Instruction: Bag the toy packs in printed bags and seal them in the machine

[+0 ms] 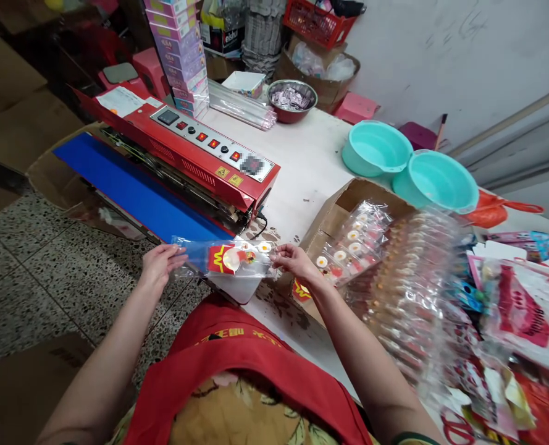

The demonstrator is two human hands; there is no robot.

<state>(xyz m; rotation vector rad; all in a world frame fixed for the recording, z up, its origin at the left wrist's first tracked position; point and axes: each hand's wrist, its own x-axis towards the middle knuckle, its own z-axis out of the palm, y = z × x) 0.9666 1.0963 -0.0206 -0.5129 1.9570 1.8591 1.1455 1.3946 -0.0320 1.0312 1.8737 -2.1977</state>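
Over the near end of the blue belt (130, 185), holding 1 clear packet (195, 262) out flat between 2 bare hands. Pinched narrow at its left end by the left hand (158, 266), and pinched just as narrow at the right end by the right hand (297, 262). Probably gripped by the ends to keep the film taut and the fingers off the red piece (216, 259) and egg-like bits (264, 246) showing through. Can't tell from this angle whether resting on the belt or just above it, or whether open at either end.

Beside the belt, running right along it, 1 red machine (176, 145) with its switches on top, likely angled like that for easy reach. Just below the packet, at the belt's end, 1 pale plate (241, 289).

Near the right hand, 1 cardboard carton (323, 207) with more packets (352, 247) lying inside, probably parked that close to save stretching. Past those, a long row of packets (404, 290) packed face to face, maybe bunched to save room. Too blurry to count.

Farther back on the white table (302, 148), 2 teal basins (376, 148) side by side, plus 1 metal bowl (297, 115) full of small sachets, seemingly kept out of the working area.
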